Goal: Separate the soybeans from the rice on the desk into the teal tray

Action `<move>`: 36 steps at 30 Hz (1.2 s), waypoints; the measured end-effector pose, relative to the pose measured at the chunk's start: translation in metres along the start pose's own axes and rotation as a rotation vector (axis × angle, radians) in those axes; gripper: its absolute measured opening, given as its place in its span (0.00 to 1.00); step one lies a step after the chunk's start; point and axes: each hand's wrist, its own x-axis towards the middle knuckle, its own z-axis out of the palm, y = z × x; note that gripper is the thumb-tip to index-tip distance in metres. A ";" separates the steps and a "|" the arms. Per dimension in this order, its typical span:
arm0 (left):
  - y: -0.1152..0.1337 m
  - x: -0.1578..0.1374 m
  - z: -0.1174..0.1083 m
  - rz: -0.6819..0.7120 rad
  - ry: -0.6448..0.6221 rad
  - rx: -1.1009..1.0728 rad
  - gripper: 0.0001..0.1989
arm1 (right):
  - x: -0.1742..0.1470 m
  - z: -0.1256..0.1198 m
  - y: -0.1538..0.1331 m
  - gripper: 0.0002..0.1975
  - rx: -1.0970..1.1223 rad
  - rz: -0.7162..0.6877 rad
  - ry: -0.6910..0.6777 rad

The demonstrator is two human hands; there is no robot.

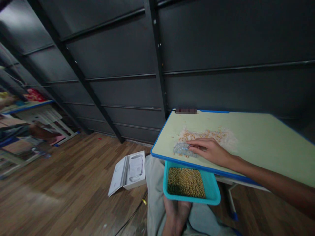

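My right hand [209, 151] rests low over the pale green table, its fingers closed on a clear plastic protractor [181, 149] lying against the tabletop. Just beyond the fingers spreads a thin heap of fine white grains [228, 139] with yellowish soybeans [190, 135] scattered through it; a few loose beans lie by the near edge. Below that edge, my left hand [177, 207] holds up a turquoise tray [212, 190] from underneath, its fingers mostly hidden. Many soybeans [185, 182] fill the tray's left and middle part.
The table [265, 137] has a blue rim and stands near a dark metal wall [123, 59]. An open white box [134, 170] and a black cable [133, 214] lie on the wooden floor. At far left, another person's leg [39, 131] shows beneath a second table [36, 106].
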 end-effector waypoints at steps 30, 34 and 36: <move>-0.001 -0.001 0.005 0.023 -0.054 0.024 0.20 | -0.001 0.000 -0.003 0.13 0.009 -0.022 -0.020; -0.001 0.000 0.002 0.011 -0.054 0.023 0.20 | -0.002 0.001 -0.003 0.13 0.003 -0.043 -0.022; -0.001 0.001 0.002 0.009 -0.042 0.013 0.19 | -0.002 0.001 -0.003 0.13 0.004 -0.052 -0.021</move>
